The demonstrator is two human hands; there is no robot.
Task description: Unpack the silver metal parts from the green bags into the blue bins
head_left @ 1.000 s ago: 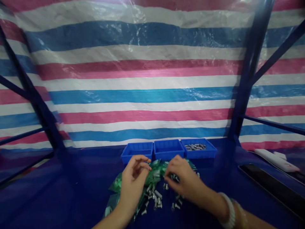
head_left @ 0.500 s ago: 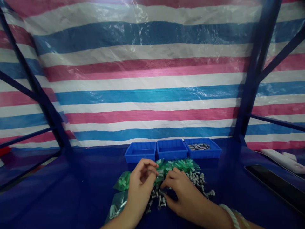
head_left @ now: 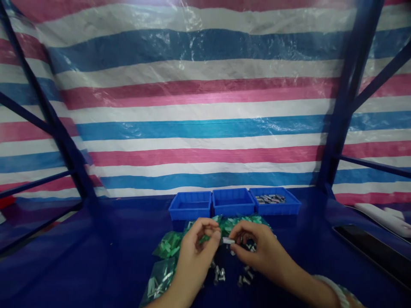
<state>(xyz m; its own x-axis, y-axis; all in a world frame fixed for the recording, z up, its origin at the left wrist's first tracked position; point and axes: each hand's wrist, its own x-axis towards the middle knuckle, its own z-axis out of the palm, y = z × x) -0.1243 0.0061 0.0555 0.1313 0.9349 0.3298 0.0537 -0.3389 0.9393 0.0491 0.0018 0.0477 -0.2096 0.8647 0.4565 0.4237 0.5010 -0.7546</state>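
My right hand (head_left: 260,252) pinches a small silver metal part (head_left: 228,241) between thumb and fingers, held just above the blue table. My left hand (head_left: 199,252) is curled close beside it, fingertips pinched near the same part; what they hold is hidden. Under both hands lie several loose silver screws (head_left: 220,273) and small green plastic bags (head_left: 168,244) of parts. Three blue trays stand in a row behind: the left tray (head_left: 189,205) and middle tray (head_left: 233,201) look empty, and the right tray (head_left: 276,201) holds several metal parts.
A striped pink, white and blue tarp (head_left: 199,107) hangs behind the table. Dark blue frame bars (head_left: 340,128) rise at both sides. A black flat slab (head_left: 372,252) and a white object (head_left: 382,214) lie at the right edge.
Both hands lifted off the pile of screws and came together; my right hand now holds a small silver part up toward my left fingertips. The view shifted slightly.
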